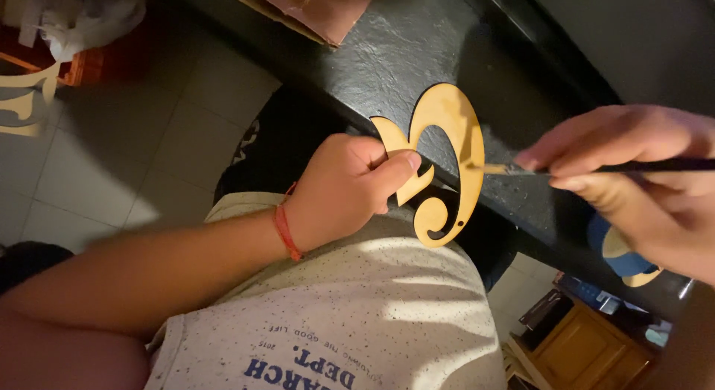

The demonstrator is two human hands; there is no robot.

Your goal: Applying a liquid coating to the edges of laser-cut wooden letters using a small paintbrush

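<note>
Just in front of the black slab edge (417, 70), your left hand (346, 189) pinches the curled wooden cutout (454, 129) by its inner tab, leaving the outer rim exposed. Your right hand (640, 181), fingers closed narrowly around the thin brush (588, 167), lays the bristle tip against that rim, on the cutout's side away from the left hand.

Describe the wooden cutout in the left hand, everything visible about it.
The wooden cutout is a flat, thin, pale piece that looks like plywood, cut into a curling ornamental shape: a broad arc, a pointed tip at the upper left and a small scroll at the bottom. The left hand pinches its inner tongue between thumb and fingers, holding it up over the edge of the dark counter. The tip of a thin brush, held in the right hand, touches its right edge.
</note>
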